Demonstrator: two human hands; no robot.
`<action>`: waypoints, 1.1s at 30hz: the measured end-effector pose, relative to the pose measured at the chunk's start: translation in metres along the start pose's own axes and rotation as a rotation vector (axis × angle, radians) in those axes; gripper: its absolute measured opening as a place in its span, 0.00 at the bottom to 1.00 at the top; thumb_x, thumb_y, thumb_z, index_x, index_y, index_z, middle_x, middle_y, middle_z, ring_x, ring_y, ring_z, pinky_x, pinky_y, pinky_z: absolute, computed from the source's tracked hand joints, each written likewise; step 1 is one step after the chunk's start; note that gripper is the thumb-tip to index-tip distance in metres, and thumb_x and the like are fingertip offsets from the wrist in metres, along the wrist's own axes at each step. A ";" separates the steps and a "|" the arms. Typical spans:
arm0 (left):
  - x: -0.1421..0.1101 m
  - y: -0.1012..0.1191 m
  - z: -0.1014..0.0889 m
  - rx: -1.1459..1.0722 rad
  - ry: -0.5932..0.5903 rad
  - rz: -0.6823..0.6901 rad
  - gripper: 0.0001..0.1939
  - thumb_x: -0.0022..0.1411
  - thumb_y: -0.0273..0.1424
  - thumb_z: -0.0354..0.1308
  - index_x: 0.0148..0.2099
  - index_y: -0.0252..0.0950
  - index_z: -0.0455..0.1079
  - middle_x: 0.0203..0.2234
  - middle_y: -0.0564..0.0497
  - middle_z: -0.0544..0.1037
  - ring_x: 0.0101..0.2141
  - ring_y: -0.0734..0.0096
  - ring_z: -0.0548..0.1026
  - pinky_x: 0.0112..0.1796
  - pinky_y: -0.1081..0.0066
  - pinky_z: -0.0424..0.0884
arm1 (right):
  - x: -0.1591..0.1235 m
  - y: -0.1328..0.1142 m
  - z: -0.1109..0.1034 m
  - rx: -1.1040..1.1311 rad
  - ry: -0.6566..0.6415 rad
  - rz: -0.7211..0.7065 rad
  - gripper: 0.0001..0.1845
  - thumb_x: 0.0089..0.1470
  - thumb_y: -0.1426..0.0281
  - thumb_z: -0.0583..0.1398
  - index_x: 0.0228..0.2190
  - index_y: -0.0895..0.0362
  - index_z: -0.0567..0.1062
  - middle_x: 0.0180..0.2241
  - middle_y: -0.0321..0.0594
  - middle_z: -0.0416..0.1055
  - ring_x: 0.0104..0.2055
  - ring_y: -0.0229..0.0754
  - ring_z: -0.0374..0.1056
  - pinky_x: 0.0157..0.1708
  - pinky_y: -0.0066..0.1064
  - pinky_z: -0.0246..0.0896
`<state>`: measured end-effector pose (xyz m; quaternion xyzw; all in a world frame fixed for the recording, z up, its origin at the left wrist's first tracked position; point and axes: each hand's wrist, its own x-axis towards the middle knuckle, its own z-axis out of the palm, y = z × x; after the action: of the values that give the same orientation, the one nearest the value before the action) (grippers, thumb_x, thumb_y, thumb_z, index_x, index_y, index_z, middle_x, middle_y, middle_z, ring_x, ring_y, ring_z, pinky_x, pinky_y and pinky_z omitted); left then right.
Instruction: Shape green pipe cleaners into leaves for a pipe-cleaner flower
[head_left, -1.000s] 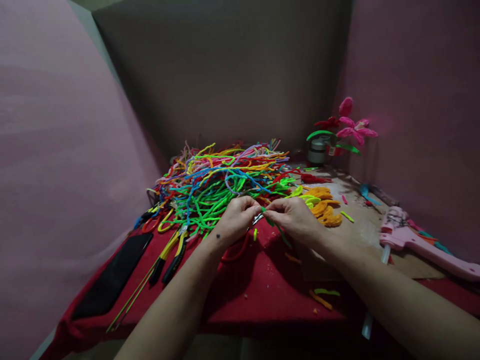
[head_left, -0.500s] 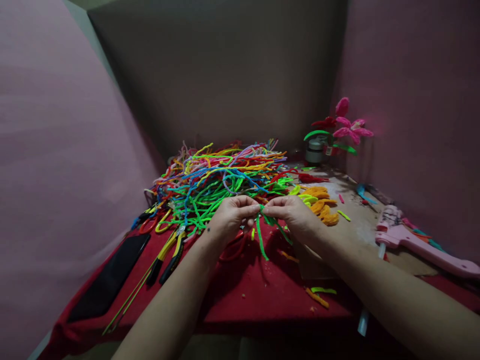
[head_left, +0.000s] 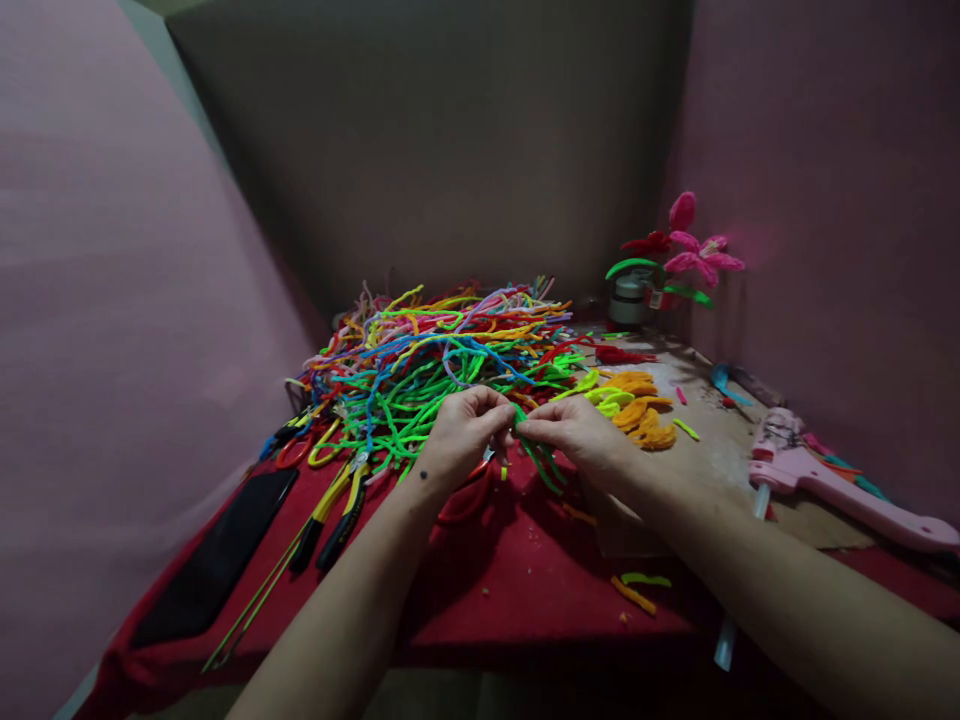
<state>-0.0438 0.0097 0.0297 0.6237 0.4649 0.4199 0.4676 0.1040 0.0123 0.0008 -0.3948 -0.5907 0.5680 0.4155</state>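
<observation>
Between my two hands is a green pipe cleaner, bent so that its loose ends hang down toward the red cloth. My left hand pinches it near the top, thumb against fingers. From the other side my right hand grips it too, its fingertips almost meeting the left ones. Part of the green piece is hidden by the fingers. Just behind the hands lies a big heap of coloured pipe cleaners. Red-handled scissors rest on the cloth below my left hand, partly covered.
Pliers, thin green stems and a black phone lie at left. Orange looped petals, a pink glue gun and a pink flower are at right. Scraps dot the red cloth.
The green pipe cleaner's hanging ends have swung to the right and now lie closer together. Both hands keep their pinch, the right fingers slightly lower on it.
</observation>
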 end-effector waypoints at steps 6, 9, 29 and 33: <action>0.001 -0.002 0.001 0.081 0.085 0.045 0.05 0.51 0.29 0.55 0.27 0.33 0.63 0.13 0.55 0.69 0.13 0.75 0.67 0.15 0.75 0.66 | 0.002 0.001 0.000 0.200 -0.104 0.152 0.10 0.39 0.66 0.62 0.21 0.62 0.75 0.18 0.39 0.70 0.17 0.32 0.60 0.18 0.25 0.49; 0.001 -0.002 0.002 0.078 0.112 0.067 0.05 0.51 0.29 0.55 0.27 0.33 0.64 0.13 0.55 0.70 0.13 0.76 0.67 0.15 0.76 0.65 | 0.003 0.002 0.000 0.247 -0.106 0.192 0.11 0.39 0.66 0.63 0.19 0.63 0.74 0.14 0.36 0.67 0.13 0.29 0.53 0.14 0.24 0.42; 0.001 -0.003 0.001 -0.080 0.058 0.018 0.08 0.51 0.32 0.57 0.25 0.32 0.65 0.11 0.57 0.66 0.12 0.81 0.60 0.13 0.79 0.56 | -0.002 -0.009 0.002 0.010 -0.118 0.031 0.12 0.43 0.67 0.58 0.15 0.61 0.68 0.12 0.33 0.62 0.14 0.28 0.49 0.17 0.25 0.40; -0.002 -0.003 0.003 -0.077 0.048 0.035 0.08 0.51 0.34 0.56 0.26 0.33 0.66 0.11 0.57 0.67 0.11 0.81 0.60 0.13 0.79 0.55 | -0.004 -0.010 0.003 -0.008 -0.103 0.041 0.12 0.42 0.66 0.58 0.16 0.61 0.69 0.14 0.34 0.64 0.15 0.29 0.50 0.17 0.25 0.40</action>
<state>-0.0421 0.0078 0.0262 0.6028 0.4485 0.4605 0.4726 0.1026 0.0071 0.0103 -0.3788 -0.6053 0.5934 0.3714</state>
